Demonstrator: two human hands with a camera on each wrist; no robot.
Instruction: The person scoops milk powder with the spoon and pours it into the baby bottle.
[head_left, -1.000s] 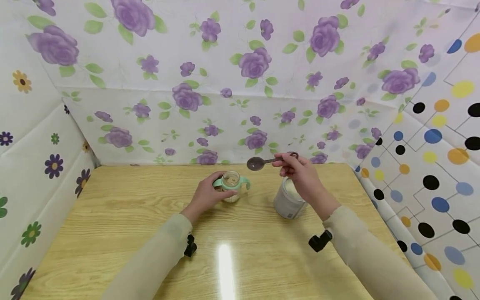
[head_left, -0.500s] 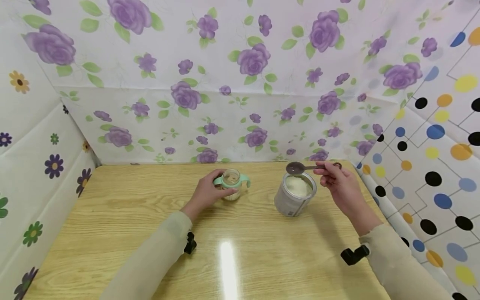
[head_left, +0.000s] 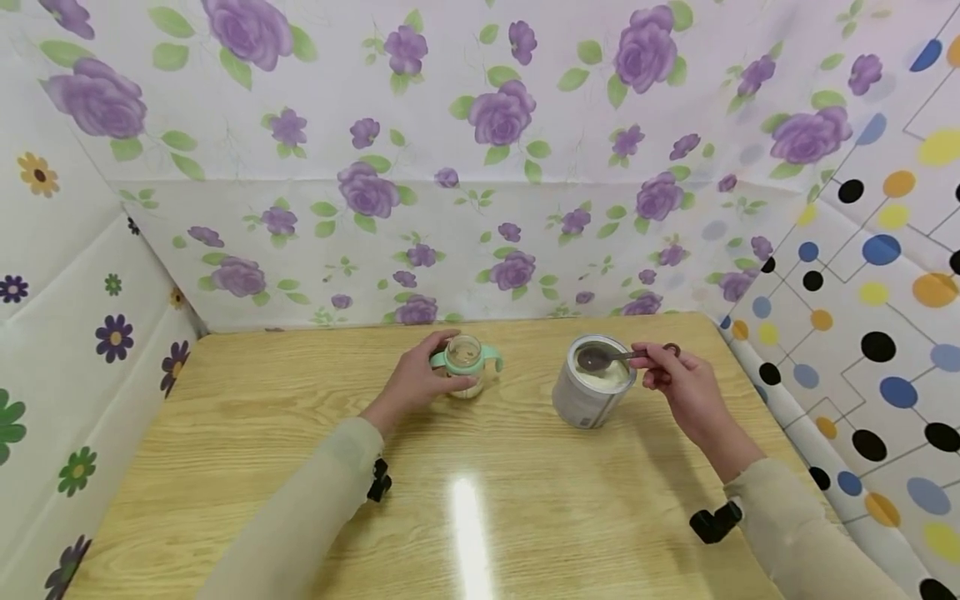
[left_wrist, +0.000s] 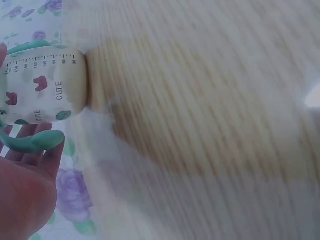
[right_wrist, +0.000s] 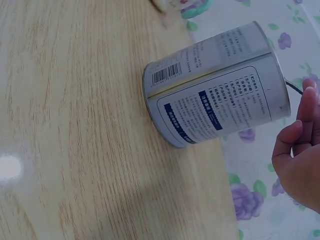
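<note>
My left hand [head_left: 420, 377] holds a lidless baby bottle [head_left: 465, 353] with mint-green handles, which stands on the table. In the left wrist view the bottle [left_wrist: 47, 85] shows a printed scale and the word CUTE; pale contents fill its lower part. Between thumb and fingers, my right hand [head_left: 686, 387] pinches the handle of a dark brown spoon [head_left: 596, 357]. The spoon's bowl is inside the mouth of an open powder tin [head_left: 581, 404] holding cream-coloured powder. The right wrist view shows the tin's printed side [right_wrist: 215, 85], with the spoon's bowl hidden behind its rim.
The wooden table [head_left: 300, 367] runs back to a wall covered in purple-flower cloth [head_left: 450, 233]. Side cloths stand at left [head_left: 90, 275] and right [head_left: 847, 333]. A bright light reflection [head_left: 472, 533] lies near the front of the table.
My right hand has moved right, away from the bottle, carrying the spoon over the tin and then down into its mouth. The left hand stays on the bottle.
</note>
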